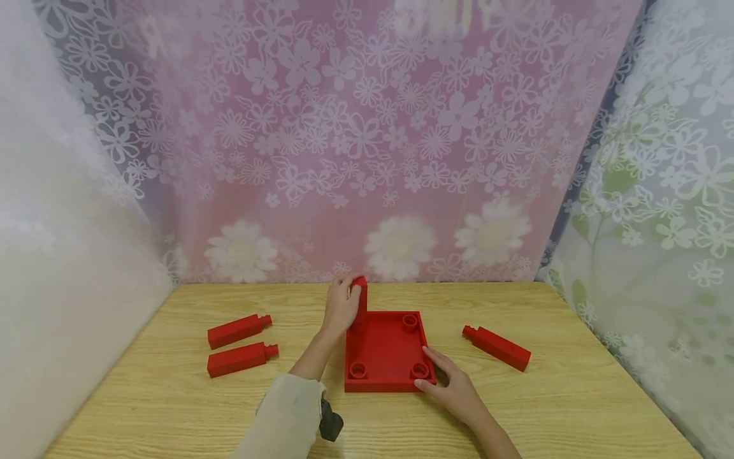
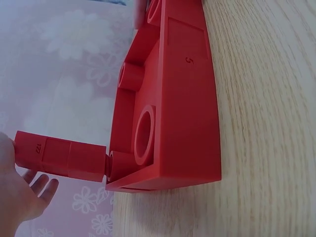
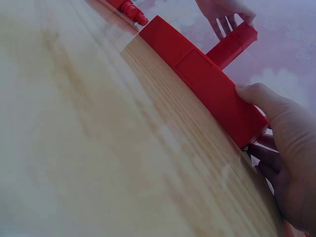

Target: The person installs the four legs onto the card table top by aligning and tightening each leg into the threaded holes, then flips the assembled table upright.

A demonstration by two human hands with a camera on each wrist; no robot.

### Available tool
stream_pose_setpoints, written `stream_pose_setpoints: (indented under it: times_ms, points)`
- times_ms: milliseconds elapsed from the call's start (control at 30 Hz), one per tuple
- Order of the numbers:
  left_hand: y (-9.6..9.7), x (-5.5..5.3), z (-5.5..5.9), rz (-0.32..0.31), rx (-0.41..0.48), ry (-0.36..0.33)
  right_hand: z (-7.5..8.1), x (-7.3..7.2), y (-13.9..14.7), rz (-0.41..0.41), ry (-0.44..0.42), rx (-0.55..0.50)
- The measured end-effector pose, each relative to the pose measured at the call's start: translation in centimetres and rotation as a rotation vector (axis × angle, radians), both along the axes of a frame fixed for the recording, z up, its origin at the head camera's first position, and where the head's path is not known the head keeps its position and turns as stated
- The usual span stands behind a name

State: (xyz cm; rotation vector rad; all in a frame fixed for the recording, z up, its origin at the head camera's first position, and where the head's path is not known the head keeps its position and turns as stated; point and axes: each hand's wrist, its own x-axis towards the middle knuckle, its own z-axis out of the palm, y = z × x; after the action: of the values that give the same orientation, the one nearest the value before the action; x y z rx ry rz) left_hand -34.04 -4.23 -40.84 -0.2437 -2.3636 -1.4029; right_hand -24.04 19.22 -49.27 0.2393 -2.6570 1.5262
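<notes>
A red square tabletop-like piece with raised edges lies on the table, round sockets at its corners. Over its back left corner stands a red square leg, upright, its lower end at the socket. My left hand grips this leg near the top; in the left wrist view the leg's narrow neck meets the socket rim. My right hand holds the front right corner of the square piece, thumb on the front edge and fingers along the right side. The other sockets hold nothing.
Two red legs with threaded-looking ends lie on the wooden table at the left. Another red leg lies at the right. Floral curtains stand behind and at both sides.
</notes>
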Motion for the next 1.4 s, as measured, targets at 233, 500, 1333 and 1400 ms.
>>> stream_pose_setpoints:
  times_ms: [233,500,1333,1400]
  points:
    - [0.06,0.13,-0.01,-0.016,-0.002,-0.019,-0.13,-0.01,-0.03,-0.002,-0.015,-0.013]
    - [0.15,0.29,0.09,-0.007,0.013,-0.007,-0.4,-0.12,0.03,-0.014,-0.015,0.005]
    - [0.16,-0.08,-0.28,-0.006,0.104,-0.04,-0.1,0.0,0.03,-0.008,-0.008,0.001]
    - [0.16,-0.09,-0.26,-0.005,0.106,-0.044,-0.13,-0.03,0.07,-0.005,-0.007,0.005]
